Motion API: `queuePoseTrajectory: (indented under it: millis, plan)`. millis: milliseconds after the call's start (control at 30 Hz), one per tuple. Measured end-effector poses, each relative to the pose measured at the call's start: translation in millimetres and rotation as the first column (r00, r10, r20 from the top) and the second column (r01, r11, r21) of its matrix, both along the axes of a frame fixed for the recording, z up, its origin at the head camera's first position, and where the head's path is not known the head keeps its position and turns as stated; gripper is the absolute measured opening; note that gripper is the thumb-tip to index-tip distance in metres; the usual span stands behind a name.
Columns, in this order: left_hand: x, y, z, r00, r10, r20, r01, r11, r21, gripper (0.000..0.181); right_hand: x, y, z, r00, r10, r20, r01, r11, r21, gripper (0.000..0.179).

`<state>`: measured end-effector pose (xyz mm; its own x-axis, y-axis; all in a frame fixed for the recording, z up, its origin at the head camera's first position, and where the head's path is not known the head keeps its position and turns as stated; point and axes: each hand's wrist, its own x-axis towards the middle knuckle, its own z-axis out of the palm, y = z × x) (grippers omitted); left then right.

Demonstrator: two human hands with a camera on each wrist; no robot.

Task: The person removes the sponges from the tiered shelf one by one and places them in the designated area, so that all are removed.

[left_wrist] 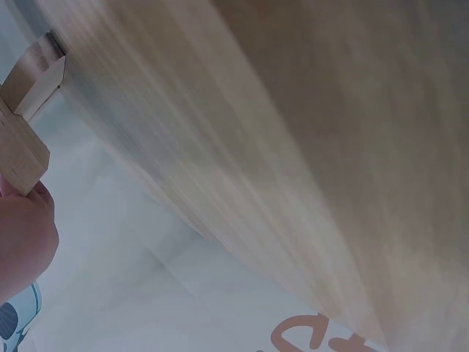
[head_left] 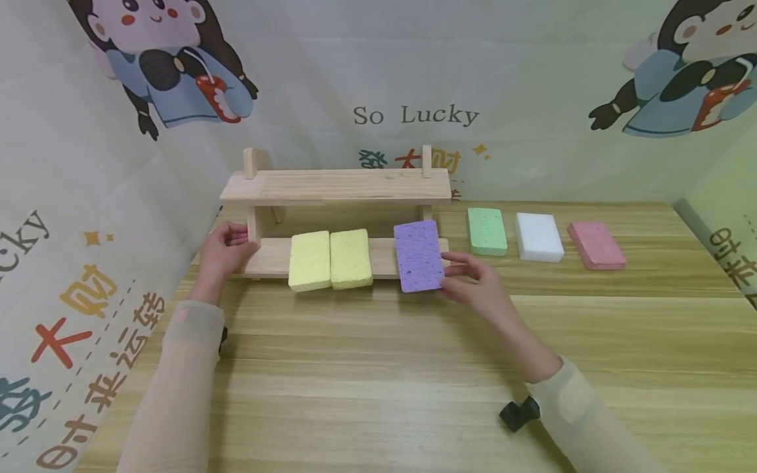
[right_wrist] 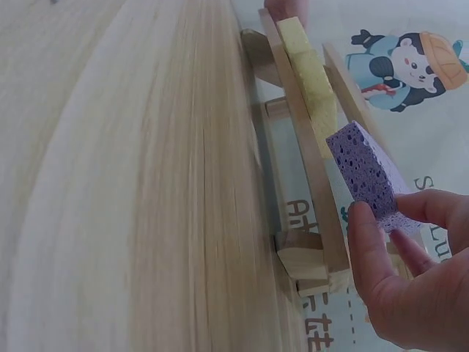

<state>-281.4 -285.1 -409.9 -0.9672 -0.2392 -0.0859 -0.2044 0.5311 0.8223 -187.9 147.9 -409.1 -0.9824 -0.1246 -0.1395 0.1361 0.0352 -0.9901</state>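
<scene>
1. Purple sponge (head_left: 418,256) is over the right part of the lower shelf (head_left: 269,255), right of the two yellow sponges (head_left: 351,258), gap between; can't tell if it touches the shelf.
2. Its long axis runs roughly front to back in head view, slightly skewed; it lies left of the right grip (head_left: 481,289), the nearer hand.
3. Right grip: parted only by the sponge, pinching its right edge between thumb and fingers.
4. Left grip (head_left: 225,253): thumb and fingers close around the rack's (head_left: 337,185) left end.
</scene>
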Motion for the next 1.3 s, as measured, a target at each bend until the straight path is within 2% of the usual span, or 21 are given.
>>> queuePoseTrajectory:
  millis: [200,600,1100,1300]
  plan:
    - [-0.5,-0.6,-0.4,1.0,0.002,0.008,-0.003,1.0,0.012,0.045,4.5,11,2.4,1.0,0.002,-0.003,-0.002,1.0,0.012,0.054]
    - [2.0,-0.3,2.1,1.0,-0.01,-0.019,0.01,1.0,0.011,0.044,12.7,31,1.5,1.0,0.007,-0.024,-0.007,1.0,-0.002,0.054]
    - [2.2,0.8,0.7,1.0,-0.003,0.001,0.003,1.0,-0.016,0.047,22.7,61,-3.2,0.999,-0.046,-0.007,0.046,0.999,0.004,0.056]
    - [1.6,0.3,1.2,1.0,0.0,0.014,0.0,1.0,-0.026,0.047,26.0,73,-5.8,0.998,-0.067,-0.004,0.067,0.997,0.036,0.055]
